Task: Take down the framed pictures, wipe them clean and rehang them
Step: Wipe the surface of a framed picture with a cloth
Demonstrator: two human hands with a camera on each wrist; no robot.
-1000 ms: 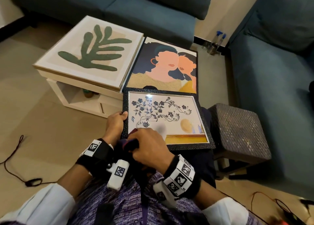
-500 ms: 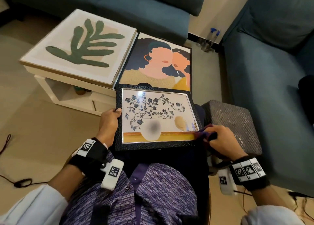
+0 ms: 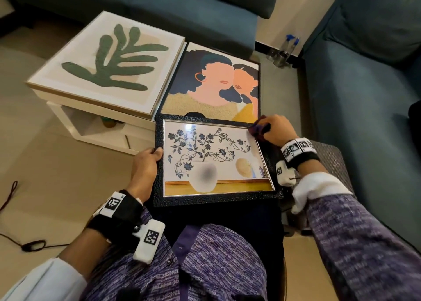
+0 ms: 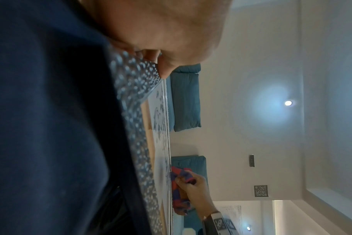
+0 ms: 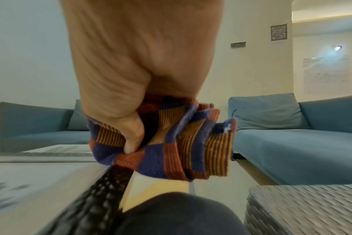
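1. The black-framed floral picture (image 3: 214, 162) lies on the person's lap; left hand (image 3: 145, 166) grips its left edge.
2. Right hand (image 3: 276, 130), fingers bunched round a checked red-and-blue cloth (image 3: 258, 128), wipes its far right corner.
3. Two larger framed pictures (image 3: 107, 61) are already down; rehanging remains.

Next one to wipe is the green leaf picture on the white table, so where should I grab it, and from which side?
A judgement: take the green leaf picture by its near wooden edge, which overhangs the white table, coming from the person's side with fingers under, thumb on top. It lies flat, and its right edge abuts the portrait picture.
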